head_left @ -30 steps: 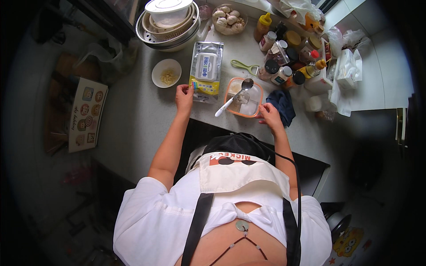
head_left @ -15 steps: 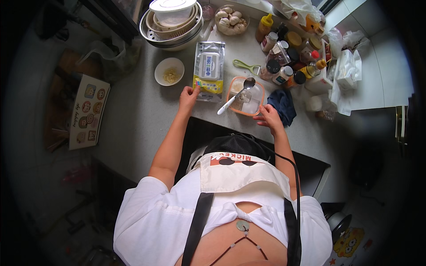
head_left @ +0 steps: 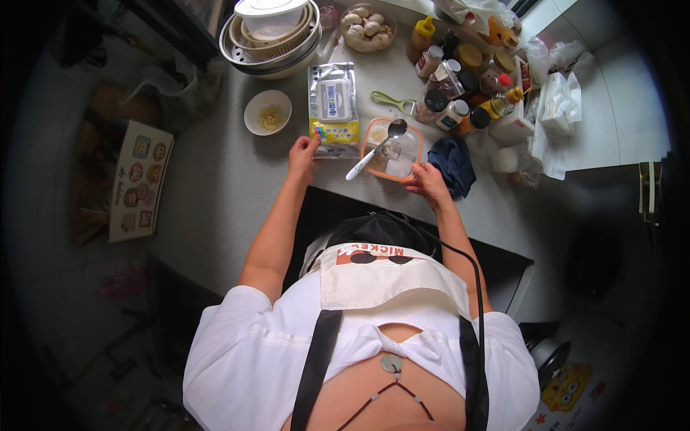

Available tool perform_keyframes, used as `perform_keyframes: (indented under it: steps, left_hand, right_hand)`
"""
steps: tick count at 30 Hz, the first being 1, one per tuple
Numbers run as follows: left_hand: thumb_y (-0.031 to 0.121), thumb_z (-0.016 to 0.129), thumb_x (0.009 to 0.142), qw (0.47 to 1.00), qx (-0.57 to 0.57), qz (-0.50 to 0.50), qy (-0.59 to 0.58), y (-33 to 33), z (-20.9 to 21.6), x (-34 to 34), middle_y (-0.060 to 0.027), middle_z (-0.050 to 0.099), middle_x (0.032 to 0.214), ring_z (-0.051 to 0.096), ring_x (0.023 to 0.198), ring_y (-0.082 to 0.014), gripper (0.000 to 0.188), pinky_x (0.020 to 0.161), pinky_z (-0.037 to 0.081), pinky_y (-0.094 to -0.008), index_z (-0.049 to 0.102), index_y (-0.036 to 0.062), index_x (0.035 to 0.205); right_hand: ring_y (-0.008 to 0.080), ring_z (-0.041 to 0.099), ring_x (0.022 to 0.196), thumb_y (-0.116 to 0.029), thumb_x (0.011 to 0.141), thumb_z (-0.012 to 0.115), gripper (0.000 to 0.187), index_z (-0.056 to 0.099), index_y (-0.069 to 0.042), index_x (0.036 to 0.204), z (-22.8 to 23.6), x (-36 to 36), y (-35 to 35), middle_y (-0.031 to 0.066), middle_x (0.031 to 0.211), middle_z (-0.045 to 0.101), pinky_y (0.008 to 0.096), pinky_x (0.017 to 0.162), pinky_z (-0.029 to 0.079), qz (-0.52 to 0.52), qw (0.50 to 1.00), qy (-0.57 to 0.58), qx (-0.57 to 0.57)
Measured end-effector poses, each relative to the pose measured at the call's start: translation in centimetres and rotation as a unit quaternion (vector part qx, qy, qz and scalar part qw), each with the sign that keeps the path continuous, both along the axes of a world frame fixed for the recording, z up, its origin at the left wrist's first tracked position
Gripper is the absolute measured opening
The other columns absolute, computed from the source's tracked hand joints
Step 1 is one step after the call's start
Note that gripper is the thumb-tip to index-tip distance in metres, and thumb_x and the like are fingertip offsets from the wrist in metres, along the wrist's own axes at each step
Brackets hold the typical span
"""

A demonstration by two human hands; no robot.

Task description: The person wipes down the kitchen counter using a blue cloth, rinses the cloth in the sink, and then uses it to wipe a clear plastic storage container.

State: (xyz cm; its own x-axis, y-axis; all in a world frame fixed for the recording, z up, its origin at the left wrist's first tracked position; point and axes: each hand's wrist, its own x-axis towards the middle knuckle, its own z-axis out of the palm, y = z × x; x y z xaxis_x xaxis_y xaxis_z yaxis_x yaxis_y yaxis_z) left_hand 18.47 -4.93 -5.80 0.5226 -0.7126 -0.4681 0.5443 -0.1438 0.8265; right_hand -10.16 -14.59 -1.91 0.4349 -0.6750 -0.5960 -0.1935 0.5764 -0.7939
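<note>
My left hand (head_left: 304, 152) closes on the lower left edge of a wet-wipe pack (head_left: 333, 135), silver and yellow with a white lid, lying flat on the counter. At the lower right corner of a square plastic container (head_left: 416, 159) with an orange rim is my right hand (head_left: 430, 181), its thumb and fingers drawn together on the rim. A spoon (head_left: 365, 163) with a white handle rests across that container, bowl end away from me. The container is divided into compartments holding white, grainy contents. Left of the pack stands a white bowl (head_left: 251, 109) with chopped pale pieces.
Stacked basins and colanders (head_left: 233, 54) stand at the back left, beside a basket of garlic (head_left: 368, 30). A green peeler (head_left: 388, 99) lies behind the container. Seasoning bottles (head_left: 435, 100) crowd the right, near a dark blue cloth (head_left: 453, 169). A black hob (head_left: 323, 208) borders the counter's front.
The whole view has shifted slightly. My right hand's fingers have drawn in closer around the container's corner. The left hand stays at the wet-wipe pack.
</note>
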Motion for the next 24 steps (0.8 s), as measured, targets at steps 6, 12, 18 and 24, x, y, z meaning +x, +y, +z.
perform_keyframes:
  steps: [6,12,18,24]
  left_hand:
    - [0.026,0.066,0.079,0.999,0.037,0.017,-0.008,0.9,0.2,-0.1,0.0025,0.049,0.074,0.048,0.074,-0.0094,0.023,0.065,0.042,-0.0275,0.048,0.0116,0.076]
    - [0.02,0.061,0.082,0.962,0.03,0.112,-0.246,2.6,1.5,-3.3,0.0013,0.053,0.08,0.048,0.077,-0.0079,0.02,0.068,0.041,-0.0224,0.056,0.0038,0.093]
    - [0.022,0.057,0.086,0.973,-0.021,-0.194,-0.122,1.0,3.4,-5.4,0.0021,0.056,0.08,0.048,0.068,-0.0054,0.023,0.062,0.04,-0.0201,0.058,0.0032,0.099]
    - [0.027,0.052,0.088,0.982,0.041,-0.183,-0.035,-0.4,3.9,-6.8,0.0025,0.058,0.081,0.051,0.067,-0.0033,0.028,0.059,0.04,-0.0165,0.056,0.0055,0.106]
  right_hand:
    - [0.0166,0.064,0.07,-0.03,0.085,0.055,0.036,0.048,0.002,0.1,-0.2,0.0,0.1,0.0108,0.087,0.06,0.0201,0.052,0.051,-0.006,1.0,-0.023,0.011]
    - [0.0153,0.064,0.069,-0.03,0.085,0.055,0.035,0.048,0.002,0.1,-0.5,-0.4,-0.2,0.0106,0.085,0.061,0.0189,0.05,0.05,0.01,0.999,-0.034,-0.001]
    - [0.0155,0.064,0.067,-0.03,0.085,0.056,0.033,0.047,0.0,0.097,-0.4,-0.8,-1.1,0.0097,0.077,0.062,0.0193,0.05,0.05,0.039,0.999,-0.022,0.005]
    - [0.0148,0.064,0.069,-0.03,0.085,0.055,0.032,0.046,-0.002,0.097,-0.2,-0.8,-0.7,0.0089,0.081,0.06,0.0192,0.05,0.05,0.034,0.999,-0.034,0.006]
